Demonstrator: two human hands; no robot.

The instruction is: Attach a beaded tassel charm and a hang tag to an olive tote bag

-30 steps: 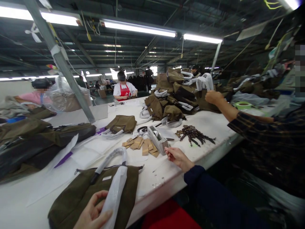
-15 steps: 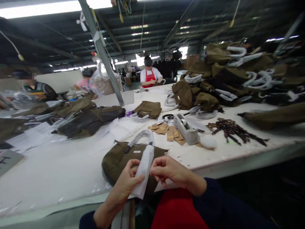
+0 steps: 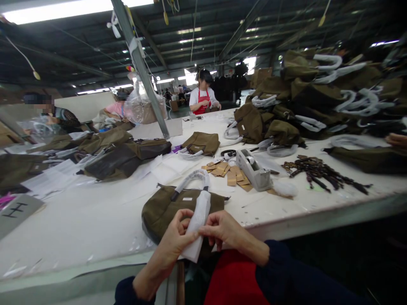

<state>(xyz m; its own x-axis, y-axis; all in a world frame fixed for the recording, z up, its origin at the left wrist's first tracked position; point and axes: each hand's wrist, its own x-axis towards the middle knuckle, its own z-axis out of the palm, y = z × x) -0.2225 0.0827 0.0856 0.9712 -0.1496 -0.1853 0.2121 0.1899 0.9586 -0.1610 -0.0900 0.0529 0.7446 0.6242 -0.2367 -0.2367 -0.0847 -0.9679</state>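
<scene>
Left hand [image 3: 174,241] and right hand [image 3: 222,230] both pinching the white foam-paper wrap [image 3: 197,224] on one handle of the olive-green canvas handbag [image 3: 165,208]. Bag flat at near edge of white worktable [image 3: 79,220]. Grey tape dispenser [image 3: 253,170] and tan cardboard tags [image 3: 227,173] just behind it.

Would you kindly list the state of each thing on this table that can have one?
left hand: closed on the white wrap
right hand: pinching the white wrap
white wrap: around the handle, loose end hanging over the table edge
olive bag: lying flat
tape dispenser: upright, untouched
card tags: scattered loose
bag pile: heaped, handles wrapped
</scene>
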